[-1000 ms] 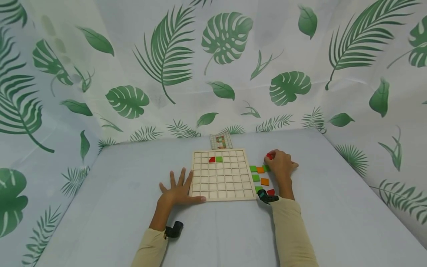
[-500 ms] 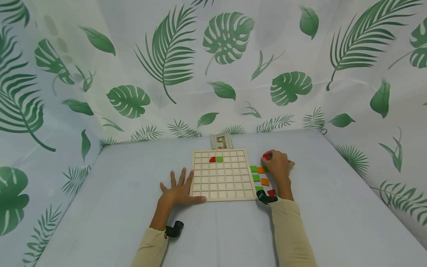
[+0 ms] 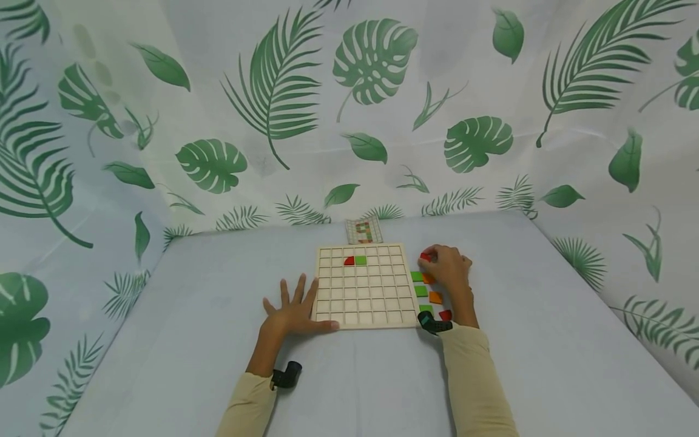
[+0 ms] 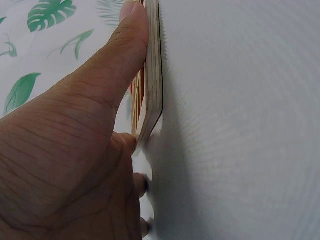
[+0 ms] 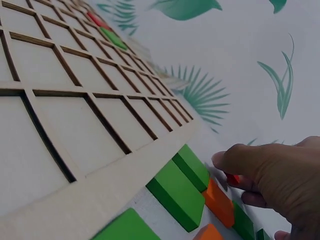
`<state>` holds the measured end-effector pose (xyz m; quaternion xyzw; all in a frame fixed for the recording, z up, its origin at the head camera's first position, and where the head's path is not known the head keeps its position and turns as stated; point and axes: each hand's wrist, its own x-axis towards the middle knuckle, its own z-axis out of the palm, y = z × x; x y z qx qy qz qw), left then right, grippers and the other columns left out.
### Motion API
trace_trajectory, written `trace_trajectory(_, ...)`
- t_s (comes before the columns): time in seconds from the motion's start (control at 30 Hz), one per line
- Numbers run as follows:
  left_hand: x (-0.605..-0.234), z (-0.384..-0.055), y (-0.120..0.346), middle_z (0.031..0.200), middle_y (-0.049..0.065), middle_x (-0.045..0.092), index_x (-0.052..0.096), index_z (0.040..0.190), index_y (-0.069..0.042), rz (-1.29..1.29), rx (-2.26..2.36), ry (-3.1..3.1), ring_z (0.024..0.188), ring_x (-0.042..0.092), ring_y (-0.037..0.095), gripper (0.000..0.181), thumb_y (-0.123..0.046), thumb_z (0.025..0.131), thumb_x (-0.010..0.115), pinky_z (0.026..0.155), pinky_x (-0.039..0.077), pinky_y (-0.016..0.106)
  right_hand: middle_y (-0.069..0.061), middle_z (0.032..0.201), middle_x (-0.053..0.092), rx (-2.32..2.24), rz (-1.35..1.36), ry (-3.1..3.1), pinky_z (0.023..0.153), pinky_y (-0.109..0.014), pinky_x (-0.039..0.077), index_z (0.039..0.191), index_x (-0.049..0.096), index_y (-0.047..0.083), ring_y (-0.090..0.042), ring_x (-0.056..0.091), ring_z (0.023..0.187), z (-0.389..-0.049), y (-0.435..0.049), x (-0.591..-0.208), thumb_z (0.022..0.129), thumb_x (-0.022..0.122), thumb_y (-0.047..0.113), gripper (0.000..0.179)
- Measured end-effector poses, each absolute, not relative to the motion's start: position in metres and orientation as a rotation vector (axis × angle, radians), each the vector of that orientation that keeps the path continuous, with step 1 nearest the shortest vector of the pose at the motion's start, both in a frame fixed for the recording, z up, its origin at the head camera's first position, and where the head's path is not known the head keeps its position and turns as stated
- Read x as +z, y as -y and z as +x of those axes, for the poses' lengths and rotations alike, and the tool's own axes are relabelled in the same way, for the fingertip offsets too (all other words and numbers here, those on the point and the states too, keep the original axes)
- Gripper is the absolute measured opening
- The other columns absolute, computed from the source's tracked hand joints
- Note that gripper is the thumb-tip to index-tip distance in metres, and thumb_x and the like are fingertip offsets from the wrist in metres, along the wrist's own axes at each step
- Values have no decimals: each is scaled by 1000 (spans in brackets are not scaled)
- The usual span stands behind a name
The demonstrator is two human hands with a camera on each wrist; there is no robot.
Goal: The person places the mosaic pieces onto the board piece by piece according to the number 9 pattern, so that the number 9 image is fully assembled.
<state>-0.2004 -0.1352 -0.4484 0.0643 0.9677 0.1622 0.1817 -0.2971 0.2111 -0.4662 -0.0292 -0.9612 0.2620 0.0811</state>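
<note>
My right hand pinches a small red tile between thumb and fingers, just right of the wooden grid board's far right side. In the right wrist view the fingers hide most of that tile, so its shape cannot be told. Spread wide, my left hand rests at the board's near left corner. Its thumb lies along the front edge in the left wrist view. Two tiles sit side by side in the second row from the back: a red quarter-circle tile and a green square tile.
Loose tiles lie along the board's right side, among them a green tile, an orange tile and a red tile. Behind the board lies a printed pattern card. A leaf-patterned cloth wall closes off the back.
My right hand has shifted left toward the board with the red tile, now covering a green tile that showed before. My left hand stays in place on the board.
</note>
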Motion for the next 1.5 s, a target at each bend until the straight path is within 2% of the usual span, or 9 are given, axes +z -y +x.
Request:
trace_trajectory(0.37,-446,-199,135,166,12,-4,9,159,-22,178,469,-2735,148,-13,48,112,-75,76,63,103,3,81,-20,117,67,856,56,2867,99,-64,31,113,68,5,-39,55,116,-300,-196,-459,91,68,30,33)
trace_trajectory(0.53,-447,-199,134,166,12,-3,9,159,-22,181,470,-2738,148,-13,48,112,-74,76,63,103,3,81,-17,112,69,886,165,2848,99,-66,33,111,70,5,-37,55,115,-301,-189,-461,91,69,30,32)
trace_trajectory(0.7,-449,-199,134,166,12,-3,9,159,-22,181,450,-2744,148,-12,48,112,-75,76,62,104,4,81,-14,103,71,934,297,2811,98,-61,38,105,72,5,-35,57,109,-302,-182,-464,90,71,27,27)
trace_trajectory(0.87,-450,-201,134,166,12,-4,8,159,-22,182,436,-2749,148,-13,48,113,-76,76,61,103,4,81,-14,102,71,982,378,2787,92,-54,47,104,72,5,-33,60,104,-307,-174,-467,89,73,24,25)
trace_trajectory(0.93,-449,-201,134,166,12,-3,8,159,-22,182,435,-2748,148,-13,49,112,-76,76,61,103,4,81,-13,98,71,1001,403,2783,84,-48,50,103,73,4,-29,62,96,-307,-170,-468,89,73,23,24)
trace_trajectory(1.1,-447,-199,134,166,13,-3,9,159,-21,185,452,-2746,148,-12,49,112,-75,76,62,103,4,81,-11,91,70,1043,463,2757,70,-36,48,101,74,4,-22,60,80,-308,-162,-471,89,73,19,20)
trace_trajectory(1.27,-447,-198,135,166,13,-3,10,159,-20,187,468,-2741,147,-13,49,113,-75,75,62,103,4,82,-16,104,72,1086,500,2732,77,-42,52,103,74,2,-26,65,89,-309,-156,-473,89,73,17,21)
trace_trajectory(1.5,-448,-200,135,166,13,-3,9,159,-21,195,453,-2744,147,-13,49,112,-74,77,62,103,4,82,-15,103,70,1026,520,2747,83,-46,50,105,74,4,-30,61,98,-309,-150,-472,90,72,20,23)
